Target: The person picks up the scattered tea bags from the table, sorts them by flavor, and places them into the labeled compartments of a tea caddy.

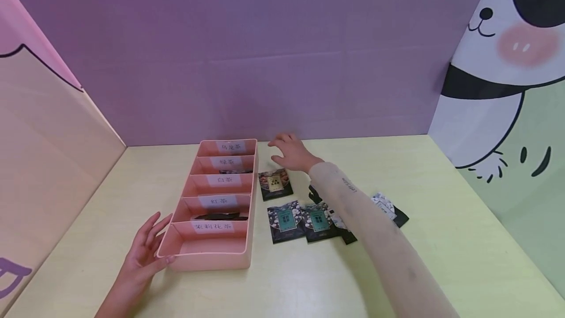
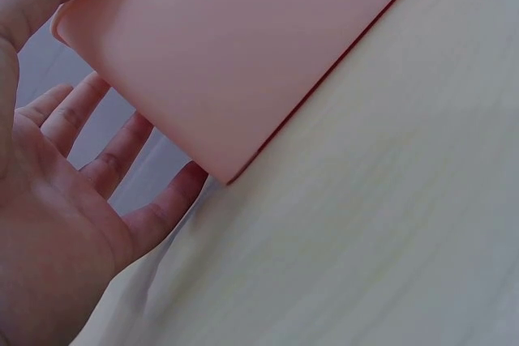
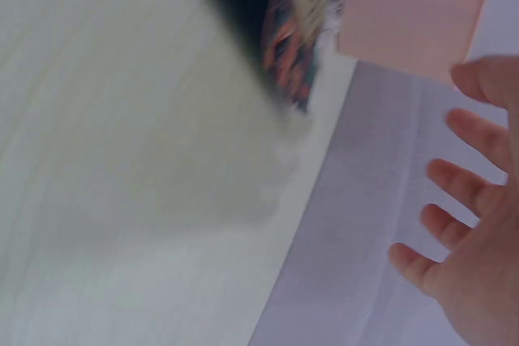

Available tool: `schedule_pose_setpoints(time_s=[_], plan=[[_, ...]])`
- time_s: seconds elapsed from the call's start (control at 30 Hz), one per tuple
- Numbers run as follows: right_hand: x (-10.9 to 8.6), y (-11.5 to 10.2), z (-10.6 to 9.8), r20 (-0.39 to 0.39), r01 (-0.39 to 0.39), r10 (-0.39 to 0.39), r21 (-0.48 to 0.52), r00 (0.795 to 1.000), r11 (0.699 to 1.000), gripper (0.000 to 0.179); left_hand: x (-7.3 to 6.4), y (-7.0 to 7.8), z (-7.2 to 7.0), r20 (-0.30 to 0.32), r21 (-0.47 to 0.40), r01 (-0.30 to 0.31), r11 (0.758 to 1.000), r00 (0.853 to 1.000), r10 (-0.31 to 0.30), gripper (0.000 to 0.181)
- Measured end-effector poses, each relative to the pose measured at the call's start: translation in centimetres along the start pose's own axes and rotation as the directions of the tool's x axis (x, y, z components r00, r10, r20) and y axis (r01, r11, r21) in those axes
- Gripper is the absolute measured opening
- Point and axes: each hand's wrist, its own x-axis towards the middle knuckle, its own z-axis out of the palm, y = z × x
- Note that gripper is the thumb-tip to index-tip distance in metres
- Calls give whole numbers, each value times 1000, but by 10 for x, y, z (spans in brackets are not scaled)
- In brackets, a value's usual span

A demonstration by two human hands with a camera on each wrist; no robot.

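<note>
A pink divided box (image 1: 207,261) with labelled compartments stands left of the middle. My left hand (image 1: 143,254) holds its front left corner, thumb at the front wall and fingers along the left side. Dark packets lie in the second compartment from the back and the second from the front. My right hand (image 1: 293,153) hovers with nothing in it, fingers spread and slightly bent, beside the box's far right end. Just below it lies a dark tea packet with a tan label (image 1: 274,183). In the right wrist view, a blurred packet (image 3: 292,46) shows beside the box.
Two dark packets with teal labels, a left one (image 1: 282,229) and a right one (image 1: 315,232), lie right of the box. More packets, including a white-patterned one (image 1: 383,204), are partly hidden by my right sleeve (image 1: 375,229). A purple wall (image 1: 273,63) bounds the table's back.
</note>
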Motion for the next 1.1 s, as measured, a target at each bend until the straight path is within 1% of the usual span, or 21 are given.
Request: schedule_pose_setpoints(time_s=[0.1,0.17,0.27,0.33,0.4,0.47,0.57,0.63,0.7,0.73,0.83,0.93,1.03,1.1], plan=[[-3,5,3,109,-37,42,-48,993,998,49,0,0,0,2,-2,-6,1000,1000,6,90],[-6,7,5,193,-57,67,-57,979,997,54,0,0,0,5,-1,-13,1000,1000,13,90],[-8,11,9,287,-54,76,-84,955,995,61,1,1,1,10,-7,-21,1000,1000,21,90],[-10,14,12,329,-42,72,-97,942,994,63,2,1,1,14,-11,-21,1000,1000,21,90],[-10,16,14,350,-31,66,-106,934,994,63,2,1,2,19,-17,-21,1000,1000,22,90],[-10,17,15,356,-29,63,-99,932,995,61,2,1,2,21,-17,-20,1000,1000,21,90],[-10,18,16,342,-33,54,-66,938,997,59,2,1,1,26,-13,-24,1000,999,25,90],[-10,18,15,328,-41,43,-12,944,999,57,1,2,1,34,-20,-34,999,999,34,90],[-11,18,12,312,-46,24,63,950,997,53,2,2,0,40,-23,-37,999,998,38,90],[-11,18,11,303,-49,14,106,953,993,51,2,2,0,45,-33,-43,999,998,45,90],[-11,21,6,275,-54,-17,247,961,967,43,3,3,1,41,-19,-33,999,999,34,90],[-10,23,1,249,-44,-42,333,968,942,34,3,2,2,40,-32,-34,999,999,35,90],[-10,22,-9,242,-40,-51,358,969,933,25,3,0,2,50,-53,-48,997,997,51,90],[-10,21,-20,242,-46,-48,367,969,929,23,3,0,2,60,-66,-61,996,996,65,90]])
